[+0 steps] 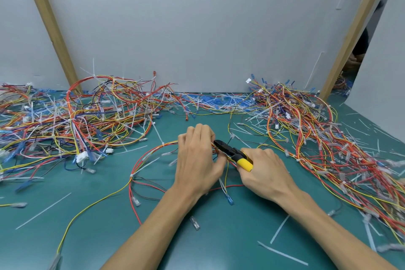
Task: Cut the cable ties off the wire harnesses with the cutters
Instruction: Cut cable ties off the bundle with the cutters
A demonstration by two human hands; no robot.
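- Yellow-handled cutters (233, 152) sit in the right hand (265, 173), whose fingers are curled round the grips. The black nose points up and left, and its tip touches the left hand's knuckles.
- The left hand (197, 158) is clenched on a bundled stretch of the wire harness (140, 162), a red and yellow loop lying on the green desk (98, 215) in front of the person.
- Step in hand, as I judge it: lining up a snip on a tie at the gripped spot. The tie itself is hidden under the fingers, and I cannot tell whether the blades are parted.
- Next, the tip must catch only the plastic strap and stay clear of the wire insulation and fingertips.
- One cable tie (131, 175) remains cinched further round the loop.
- Heaps of harnesses lie on the left (72, 114) and right (328, 138), with loose ties (43, 210) scattered over the desk.
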